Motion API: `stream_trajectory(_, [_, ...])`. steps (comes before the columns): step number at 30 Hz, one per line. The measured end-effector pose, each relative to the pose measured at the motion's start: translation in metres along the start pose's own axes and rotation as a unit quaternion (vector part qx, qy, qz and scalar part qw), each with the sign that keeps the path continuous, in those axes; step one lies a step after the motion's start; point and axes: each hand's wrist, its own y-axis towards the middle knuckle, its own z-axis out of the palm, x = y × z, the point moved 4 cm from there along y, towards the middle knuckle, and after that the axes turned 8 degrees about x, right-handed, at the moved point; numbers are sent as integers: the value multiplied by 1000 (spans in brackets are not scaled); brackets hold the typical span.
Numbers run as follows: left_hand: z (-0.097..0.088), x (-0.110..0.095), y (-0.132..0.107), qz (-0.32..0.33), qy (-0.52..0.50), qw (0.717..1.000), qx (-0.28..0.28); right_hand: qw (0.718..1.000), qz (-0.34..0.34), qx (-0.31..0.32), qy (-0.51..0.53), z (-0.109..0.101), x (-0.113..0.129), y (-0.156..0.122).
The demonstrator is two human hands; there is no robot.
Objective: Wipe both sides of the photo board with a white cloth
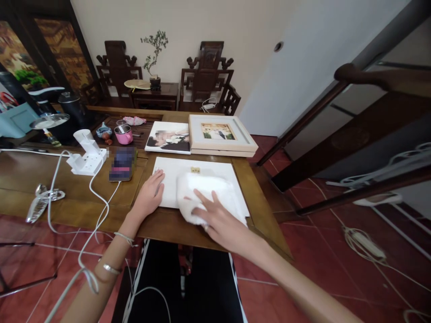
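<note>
A flat white panel (168, 179) lies on the wooden table in front of me, with a small gold-coloured metal hanger (195, 170) near its far edge; it looks like the back of a picture frame. At its left edge, my left hand (151, 193) rests with fingers stretched out. A folded, fluffy white cloth (205, 184) covers much of the panel's right part. My right hand (215, 215) lies on top of this cloth with its fingers spread, pressing on it. Slight blur marks the cloth, and what is under it is hidden.
Beyond the panel lie a photo print (168, 138) and a stack of framed pictures (220, 137). To the left are a phone (121, 165), a white power strip (89, 160), a pink cup (123, 133) and loose cables. A dark wooden chair (323, 134) stands right.
</note>
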Motion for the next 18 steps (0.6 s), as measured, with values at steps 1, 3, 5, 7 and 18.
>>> stream_trajectory(1, [0, 0, 0, 1, 2, 1000, 0, 1000, -7, 17, -3, -1, 6, -9])
stream_trajectory(3, [1, 0, 0, 3, 4, 1000, -1, 1000, 0, 28, -8, -10, 7, -19])
stream_trajectory(5, [1, 1, 0, 3, 3, 1000, -3, 999, 31, 9, -30, -22, -4, -18])
stream_trajectory(7, [2, 1, 0, 3, 3, 1000, -4, 994, 78, -21, -79, -34, -24, -4])
stream_trajectory(18, [2, 2, -1, 10, 10, 1000, -8, 977, 118, 7, -179, -10, -34, 63])
